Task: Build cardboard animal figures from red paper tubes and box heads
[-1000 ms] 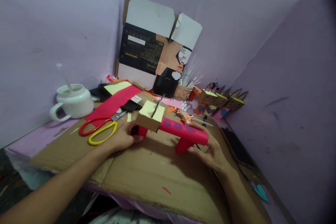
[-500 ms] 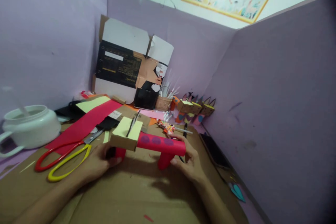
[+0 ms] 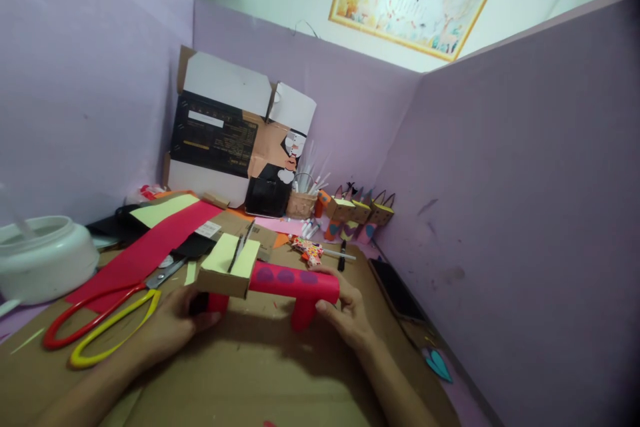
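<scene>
Between my hands is a red paper animal (image 3: 296, 282) with a tube body, purple spots and red tube legs. Its small cardboard box head (image 3: 224, 280) is topped with pale yellow paper, and dark upright strips (image 3: 241, 247) stick up from it. My left hand (image 3: 179, 320) is closed round a red leg under the head; the fingertips are partly hidden. At the other end, my right hand (image 3: 350, 307) grips the tube's rear, with the thumb in front and fingers behind. Left of my left hand lie scissors (image 3: 113, 320) with one red and one yellow handle.
A white pot (image 3: 47, 260) stands at the left by a red paper strip (image 3: 150, 247). Behind are an unfolded box (image 3: 215, 130), a basket of pens (image 3: 303, 203) and several box-headed paper animals (image 3: 345, 210). A phone (image 3: 397, 287) and a teal paper heart (image 3: 439, 365) lie right.
The view has shifted, so the whole scene sits a little lower and further left. Both hands keep the same hold on the red paper animal.
</scene>
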`<state>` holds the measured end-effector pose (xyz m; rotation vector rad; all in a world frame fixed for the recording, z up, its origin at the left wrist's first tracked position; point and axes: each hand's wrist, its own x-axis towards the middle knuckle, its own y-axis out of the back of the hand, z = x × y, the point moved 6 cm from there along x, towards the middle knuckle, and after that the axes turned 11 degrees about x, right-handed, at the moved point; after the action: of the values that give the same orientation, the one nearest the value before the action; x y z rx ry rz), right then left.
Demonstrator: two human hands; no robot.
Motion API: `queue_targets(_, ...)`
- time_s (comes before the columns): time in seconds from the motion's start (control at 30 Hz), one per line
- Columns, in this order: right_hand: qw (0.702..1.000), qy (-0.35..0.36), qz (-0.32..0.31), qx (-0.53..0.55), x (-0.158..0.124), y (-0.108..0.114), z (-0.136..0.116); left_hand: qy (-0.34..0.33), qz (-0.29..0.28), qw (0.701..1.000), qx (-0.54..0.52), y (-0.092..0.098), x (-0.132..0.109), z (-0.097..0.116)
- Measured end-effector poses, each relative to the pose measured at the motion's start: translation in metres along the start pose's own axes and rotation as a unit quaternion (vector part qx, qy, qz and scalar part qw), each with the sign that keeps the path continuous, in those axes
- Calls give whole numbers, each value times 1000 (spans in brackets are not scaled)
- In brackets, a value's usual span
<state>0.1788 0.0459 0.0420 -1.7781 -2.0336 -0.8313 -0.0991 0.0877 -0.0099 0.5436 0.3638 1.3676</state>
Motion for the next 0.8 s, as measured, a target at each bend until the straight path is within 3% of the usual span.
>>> queue_targets(0.17, 1000, -9, 21, -11, -3, 1, 5, -7, -10, 1000, 7, 2, 0, 2)
queue_targets(0.37, 1000, -22, 6, 2, -4, -1, 8, -20, 32, 999, 21, 4, -3, 8)
queue_targets(0.8, 999, -3, 15, -38, -5, 2, 11, -11, -14, 1000, 5, 2, -4, 11)
